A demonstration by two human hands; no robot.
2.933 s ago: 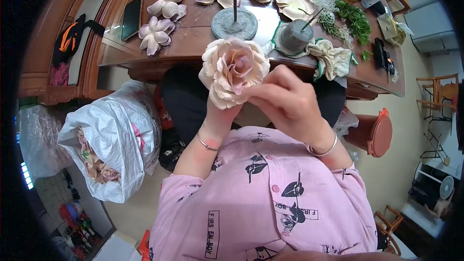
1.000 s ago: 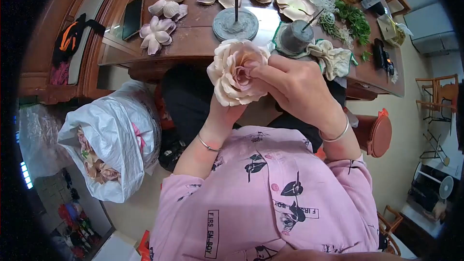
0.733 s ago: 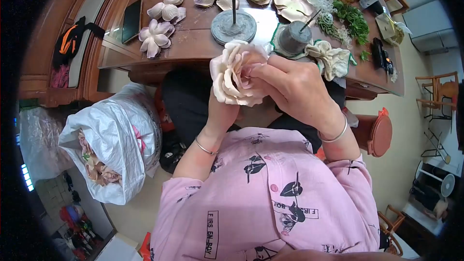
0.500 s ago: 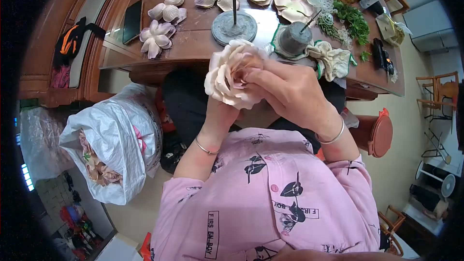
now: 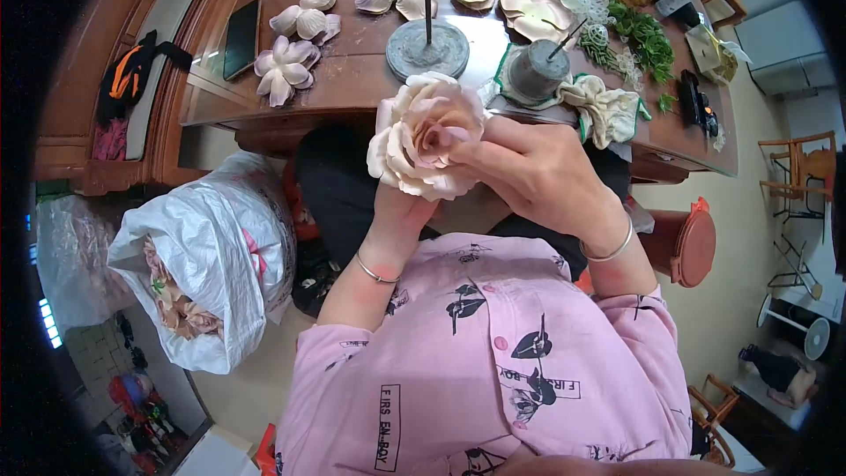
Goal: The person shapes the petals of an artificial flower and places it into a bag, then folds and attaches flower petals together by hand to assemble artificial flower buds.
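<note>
Cream fabric rose (image 5: 423, 132), nearly full, in our hands.
Left hand (image 5: 398, 211) grips it underneath; right hand (image 5: 529, 172) pinches inner petals; loose cloth petals (image 5: 295, 22) remain on the wooden worktop (image 5: 352, 70).

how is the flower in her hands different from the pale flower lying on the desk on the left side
The held flower is a full rose shape, many cream petals cupped around a pinkish centre; the desk flower is one flat, open layer of a few whitish-lilac petals. The held flower is gripped from below by the left hand, with the right hand at its side; the desk flower lies untouched on the desk. Both look like fabric petals.
</note>
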